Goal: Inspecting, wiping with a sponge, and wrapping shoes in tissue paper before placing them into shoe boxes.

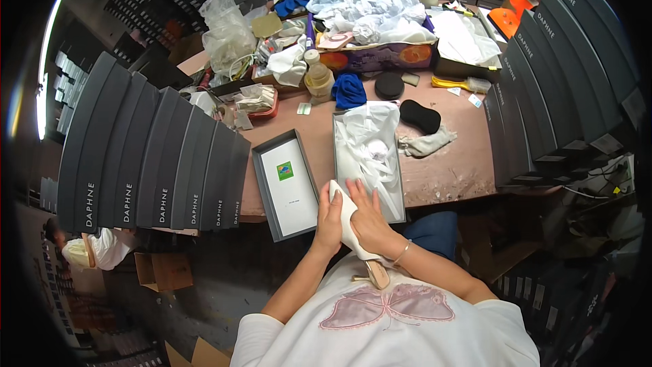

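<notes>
White heeled shoe between both hands

Held at the near edge of the paper-lined box, with the grey lid to its left. Looks like checking or shaping; probably calls next for turning gently, without scuffing. Gripped by the left hand, fingers close together; pressed by the right hand, fingers slightly spread.

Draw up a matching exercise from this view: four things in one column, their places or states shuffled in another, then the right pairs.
1. White shoe
2. Blue cloth
3. Shallow grey lid
4. Yellow-handled brush

A. Left of the tissue-filled box
B. Near the right-hand stack of boxes
C. Between the left hand and the right hand
D. Crumpled, right of a bottle

Pairs: 1-C, 2-D, 3-A, 4-B
</notes>
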Action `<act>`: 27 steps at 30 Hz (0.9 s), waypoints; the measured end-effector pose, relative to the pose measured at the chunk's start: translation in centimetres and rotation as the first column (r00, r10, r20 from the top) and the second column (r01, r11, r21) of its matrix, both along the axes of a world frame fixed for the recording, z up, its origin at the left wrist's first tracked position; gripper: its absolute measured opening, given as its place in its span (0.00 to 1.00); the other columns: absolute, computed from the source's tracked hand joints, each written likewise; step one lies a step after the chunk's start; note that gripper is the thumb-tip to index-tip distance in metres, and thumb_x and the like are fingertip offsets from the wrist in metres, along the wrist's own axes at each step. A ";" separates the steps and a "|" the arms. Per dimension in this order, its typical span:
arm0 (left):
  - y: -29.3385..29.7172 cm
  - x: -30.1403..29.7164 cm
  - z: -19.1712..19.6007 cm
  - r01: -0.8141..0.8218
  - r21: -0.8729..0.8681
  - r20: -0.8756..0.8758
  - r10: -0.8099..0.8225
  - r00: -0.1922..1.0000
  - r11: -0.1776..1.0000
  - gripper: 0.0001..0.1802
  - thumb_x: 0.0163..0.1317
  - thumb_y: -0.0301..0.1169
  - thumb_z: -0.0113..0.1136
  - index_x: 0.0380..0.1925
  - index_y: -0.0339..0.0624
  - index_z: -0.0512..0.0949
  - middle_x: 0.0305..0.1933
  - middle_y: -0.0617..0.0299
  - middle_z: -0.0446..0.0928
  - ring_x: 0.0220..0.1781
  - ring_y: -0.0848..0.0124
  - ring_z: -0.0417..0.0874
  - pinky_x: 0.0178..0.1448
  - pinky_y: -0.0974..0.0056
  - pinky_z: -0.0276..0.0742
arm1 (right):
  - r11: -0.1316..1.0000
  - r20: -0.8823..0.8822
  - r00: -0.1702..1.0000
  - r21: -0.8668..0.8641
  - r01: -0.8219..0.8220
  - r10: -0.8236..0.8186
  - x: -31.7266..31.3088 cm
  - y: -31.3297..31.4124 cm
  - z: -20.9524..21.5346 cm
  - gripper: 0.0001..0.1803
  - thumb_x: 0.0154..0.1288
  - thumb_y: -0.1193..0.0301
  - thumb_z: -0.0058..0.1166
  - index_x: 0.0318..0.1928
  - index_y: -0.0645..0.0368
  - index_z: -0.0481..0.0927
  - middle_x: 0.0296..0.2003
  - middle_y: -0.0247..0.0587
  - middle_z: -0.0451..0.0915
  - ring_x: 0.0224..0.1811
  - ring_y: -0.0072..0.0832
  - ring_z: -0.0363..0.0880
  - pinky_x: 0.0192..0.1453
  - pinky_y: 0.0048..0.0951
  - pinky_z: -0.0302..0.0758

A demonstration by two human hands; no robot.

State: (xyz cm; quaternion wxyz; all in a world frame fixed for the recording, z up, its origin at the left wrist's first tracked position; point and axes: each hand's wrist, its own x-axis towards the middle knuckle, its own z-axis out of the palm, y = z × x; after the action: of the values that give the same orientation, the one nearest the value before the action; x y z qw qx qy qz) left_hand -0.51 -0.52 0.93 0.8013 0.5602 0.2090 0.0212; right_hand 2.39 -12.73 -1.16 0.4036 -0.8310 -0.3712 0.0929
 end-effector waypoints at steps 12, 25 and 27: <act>0.7 -0.2 0.6 0.030 -0.235 0.081 -0.011 0.997 0.972 0.29 0.72 0.41 0.44 0.68 0.42 0.53 0.52 0.53 0.71 0.50 0.68 0.76 0.54 0.64 0.75 | 0.957 -0.278 0.957 0.289 0.003 0.081 -2.9 -6.3 3.3 0.17 0.66 0.70 0.45 0.50 0.65 0.78 0.67 0.59 0.57 0.73 0.56 0.47 0.72 0.56 0.45; 0.6 -0.7 0.3 -0.027 -0.135 -0.061 0.019 0.998 0.990 0.25 0.73 0.47 0.36 0.63 0.46 0.57 0.45 0.53 0.73 0.46 0.66 0.78 0.51 0.60 0.79 | 0.974 -0.007 0.984 0.142 -0.178 0.181 -1.2 0.2 2.6 0.40 0.69 0.47 0.41 0.51 0.83 0.65 0.50 0.70 0.69 0.58 0.56 0.65 0.68 0.56 0.49; 0.1 -0.7 1.1 -0.003 -0.044 -0.035 0.002 0.999 0.999 0.27 0.73 0.49 0.36 0.63 0.44 0.57 0.46 0.54 0.73 0.49 0.65 0.77 0.54 0.59 0.77 | 0.973 0.017 0.978 0.103 -0.207 0.207 -1.4 -0.8 3.5 0.38 0.68 0.47 0.42 0.47 0.81 0.69 0.45 0.67 0.71 0.55 0.54 0.67 0.67 0.55 0.50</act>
State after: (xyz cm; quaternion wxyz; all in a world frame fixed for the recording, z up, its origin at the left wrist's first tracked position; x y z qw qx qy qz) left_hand -1.24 -0.39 2.00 0.8096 0.5424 0.2242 0.0076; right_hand 1.00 -13.50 2.34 0.4334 -0.7658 -0.4615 0.1124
